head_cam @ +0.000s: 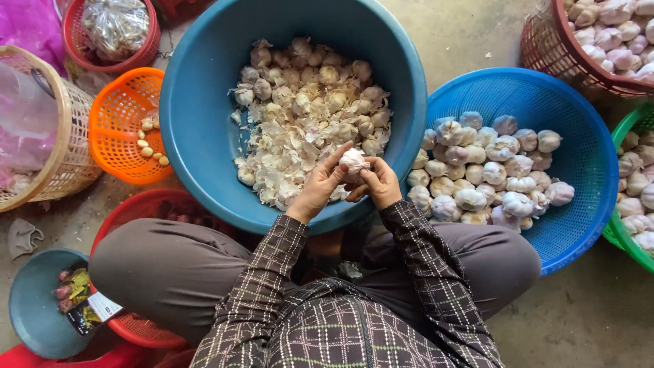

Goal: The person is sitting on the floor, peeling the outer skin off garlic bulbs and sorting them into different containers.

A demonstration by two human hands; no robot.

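**Garlic bulb held over the big blue basin**

Seated cross-legged on a concrete floor, containers fanned within arm's reach. Largest is the blue basin [197, 129], centre and far from the knees, holding loose cloves and a heap of papery skins; it sits directly under the hands, so it seems placed to catch whatever falls. Right of it, a blue mesh basket [586, 170] of whole bulbs, close enough to reach without shifting. Far right, a red basket [545, 51] and a green basket [623, 228], both also with whole bulbs. Left: an orange basket [116, 109] with a few peeled cloves, kept apart from the skins.

Both hands meet above the basin's near rim. The left hand [319, 187] cups a garlic bulb [354, 161] from the side, fingers curled narrow around it, thumb on top. The right hand [381, 184] closes on the bulb's other side, fingers bent tight against it. Whether a nail is digging into the skin cannot be made out; the fingertips are too small here.
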